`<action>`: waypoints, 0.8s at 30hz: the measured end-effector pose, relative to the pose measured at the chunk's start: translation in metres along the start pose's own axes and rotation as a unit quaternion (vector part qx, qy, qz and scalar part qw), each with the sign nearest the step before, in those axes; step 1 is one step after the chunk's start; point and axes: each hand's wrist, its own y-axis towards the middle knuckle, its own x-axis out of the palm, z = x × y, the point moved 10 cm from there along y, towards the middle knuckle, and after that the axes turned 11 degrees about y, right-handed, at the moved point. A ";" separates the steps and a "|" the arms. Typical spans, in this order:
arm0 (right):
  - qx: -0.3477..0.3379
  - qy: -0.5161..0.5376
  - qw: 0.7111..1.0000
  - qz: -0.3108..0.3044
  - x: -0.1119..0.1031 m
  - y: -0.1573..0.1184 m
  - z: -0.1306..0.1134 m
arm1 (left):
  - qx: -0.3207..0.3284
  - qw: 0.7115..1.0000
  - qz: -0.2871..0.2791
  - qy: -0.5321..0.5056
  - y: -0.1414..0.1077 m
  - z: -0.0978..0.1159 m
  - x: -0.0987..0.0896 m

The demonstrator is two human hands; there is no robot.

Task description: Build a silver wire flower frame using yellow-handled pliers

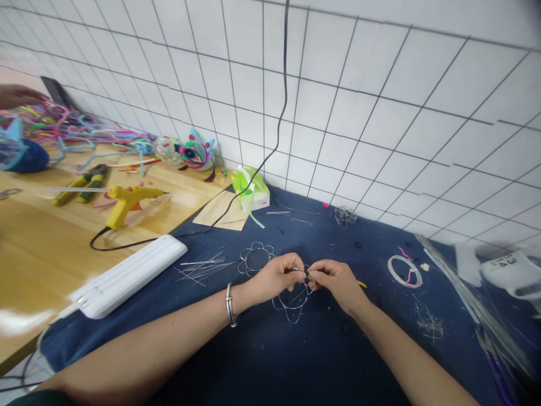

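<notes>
On my feed, the left hand and right hand pinch a beaded wire flower; I see a second flower at their ten o'clock, white ring at three.

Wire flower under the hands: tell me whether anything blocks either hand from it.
Nothing visible does. The left hand and right hand both have fingertips at the far edge of the wire flower. A second wire flower lies just beyond the left hand, not in between.
</notes>
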 end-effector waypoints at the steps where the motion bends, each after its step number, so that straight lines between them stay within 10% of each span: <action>1: -0.010 -0.014 1.000 0.006 -0.001 0.000 -0.002 | 0.001 1.000 0.000 0.001 0.000 0.001 0.000; 8: -0.058 -0.130 0.990 0.013 -0.006 0.001 -0.015 | -0.011 1.000 -0.002 0.005 -0.001 0.000 0.001; 24: 0.053 0.092 0.994 0.026 0.002 0.001 0.016 | -0.001 0.999 0.023 0.030 -0.002 0.002 -0.002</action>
